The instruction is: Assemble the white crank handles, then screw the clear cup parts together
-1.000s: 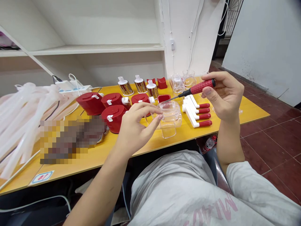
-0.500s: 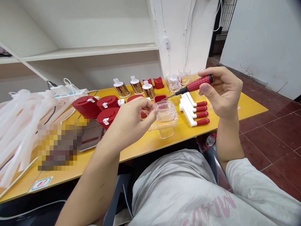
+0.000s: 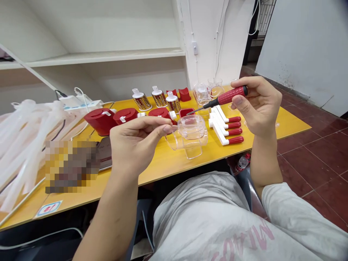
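Our right hand (image 3: 258, 105) grips a red-handled screwdriver (image 3: 227, 96) above the yellow surface (image 3: 160, 163), its tip near a clear plastic housing (image 3: 191, 136), while our curled left hand (image 3: 136, 143) brings its fingertips (image 3: 166, 128) just beside the rim, any hold unclear, and a pixelated patch (image 3: 71, 166) hides what lies further left.

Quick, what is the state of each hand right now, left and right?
Left hand: at the clear container; whether it holds anything cannot be told.
Right hand: closed, holding a red screwdriver.
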### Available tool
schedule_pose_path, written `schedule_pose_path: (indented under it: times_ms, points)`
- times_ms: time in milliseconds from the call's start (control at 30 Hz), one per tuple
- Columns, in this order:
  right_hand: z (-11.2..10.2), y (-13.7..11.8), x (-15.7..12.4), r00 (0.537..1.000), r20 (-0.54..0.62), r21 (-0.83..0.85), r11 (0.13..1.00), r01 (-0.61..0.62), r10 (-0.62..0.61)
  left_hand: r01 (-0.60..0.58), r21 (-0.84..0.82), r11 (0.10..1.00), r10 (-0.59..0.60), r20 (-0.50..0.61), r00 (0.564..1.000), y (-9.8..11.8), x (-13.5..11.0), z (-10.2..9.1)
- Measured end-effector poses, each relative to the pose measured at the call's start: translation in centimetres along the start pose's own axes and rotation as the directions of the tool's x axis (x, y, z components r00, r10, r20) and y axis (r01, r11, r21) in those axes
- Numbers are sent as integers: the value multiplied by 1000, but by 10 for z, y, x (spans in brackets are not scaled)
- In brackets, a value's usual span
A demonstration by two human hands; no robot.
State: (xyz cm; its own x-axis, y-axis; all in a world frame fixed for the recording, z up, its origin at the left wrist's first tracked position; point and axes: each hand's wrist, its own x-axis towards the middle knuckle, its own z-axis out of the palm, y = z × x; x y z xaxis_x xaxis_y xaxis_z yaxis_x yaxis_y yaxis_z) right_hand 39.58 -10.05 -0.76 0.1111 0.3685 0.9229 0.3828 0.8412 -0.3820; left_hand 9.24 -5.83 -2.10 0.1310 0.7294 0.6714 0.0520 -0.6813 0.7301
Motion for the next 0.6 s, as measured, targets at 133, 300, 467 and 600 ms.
schedule_pose_path:
  times_ms: [133,300,467,600]
  points:
    - [-1,1,-2,999,10,-26,998,-49,49,-99,78,992,95,52,994,-7,1,2]
    - [-1,1,-1,1000,7,-23,1000,-16,17,-187,213,959,137,231,963,-10,13,-1]
    - [-2,3,1,1000,-18,-33,999,14,-15,-268,334,904,110,423,899,3,26,-5]
    - [-3,0,-1,998,-21,-60,997,-56,55,-359,367,858,143,500,854,10,30,-6]
